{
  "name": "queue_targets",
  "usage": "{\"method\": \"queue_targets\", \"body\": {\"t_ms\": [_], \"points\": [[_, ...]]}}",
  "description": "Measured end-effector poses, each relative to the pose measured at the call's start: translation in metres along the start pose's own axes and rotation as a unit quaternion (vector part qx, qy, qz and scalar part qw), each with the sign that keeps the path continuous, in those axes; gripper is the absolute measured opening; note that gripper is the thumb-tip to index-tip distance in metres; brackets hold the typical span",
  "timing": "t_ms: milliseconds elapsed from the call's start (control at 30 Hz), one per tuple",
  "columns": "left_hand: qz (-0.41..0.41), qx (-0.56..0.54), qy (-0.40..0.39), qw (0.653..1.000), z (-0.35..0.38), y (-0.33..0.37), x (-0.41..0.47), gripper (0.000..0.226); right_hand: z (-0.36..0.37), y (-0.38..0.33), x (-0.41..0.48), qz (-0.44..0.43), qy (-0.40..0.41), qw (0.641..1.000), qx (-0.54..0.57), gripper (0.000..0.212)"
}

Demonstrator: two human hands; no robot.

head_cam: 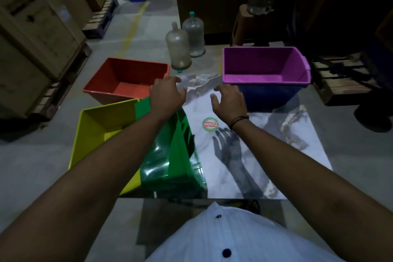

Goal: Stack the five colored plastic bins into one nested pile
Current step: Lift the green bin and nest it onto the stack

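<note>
Two bins nested at one o'clock, purple bin (265, 64) inside blue bin (270, 97), and our left hand (167, 95) and right hand (228, 101) hover spread, empty, ready to grab.

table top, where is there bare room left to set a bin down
The open patch is the marble table centre and near right, bordered by the green bin on the left and the purple bin nested in the blue bin at the far right. The left side is crowded: yellow bin, green bin and red bin.
</note>
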State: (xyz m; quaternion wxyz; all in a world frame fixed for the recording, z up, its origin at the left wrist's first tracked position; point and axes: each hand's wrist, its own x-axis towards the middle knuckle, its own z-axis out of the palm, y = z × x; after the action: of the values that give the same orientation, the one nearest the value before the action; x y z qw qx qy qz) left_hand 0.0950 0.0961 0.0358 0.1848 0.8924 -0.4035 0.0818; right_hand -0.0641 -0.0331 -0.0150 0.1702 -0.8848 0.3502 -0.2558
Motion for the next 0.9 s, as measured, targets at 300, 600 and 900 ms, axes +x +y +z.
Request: {"method": "queue_targets", "body": {"t_ms": [300, 600, 900], "points": [[-0.013, -0.042, -0.018, 0.999, -0.007, -0.043, -0.028, 0.054, 0.018, -0.082, -0.049, 0.086, -0.083, 0.984, 0.129, 0.030], [-0.029, -0.105, -0.042, 0.993, -0.004, -0.043, -0.028, 0.060, 0.012, -0.124, -0.062, 0.147, -0.198, 0.954, 0.173, 0.034], [-0.022, -0.166, -0.039, 0.985, -0.014, -0.041, -0.010, 0.063, -0.009, -0.117, -0.048, 0.041, -0.169, 0.984, 0.030, 0.020]]}}
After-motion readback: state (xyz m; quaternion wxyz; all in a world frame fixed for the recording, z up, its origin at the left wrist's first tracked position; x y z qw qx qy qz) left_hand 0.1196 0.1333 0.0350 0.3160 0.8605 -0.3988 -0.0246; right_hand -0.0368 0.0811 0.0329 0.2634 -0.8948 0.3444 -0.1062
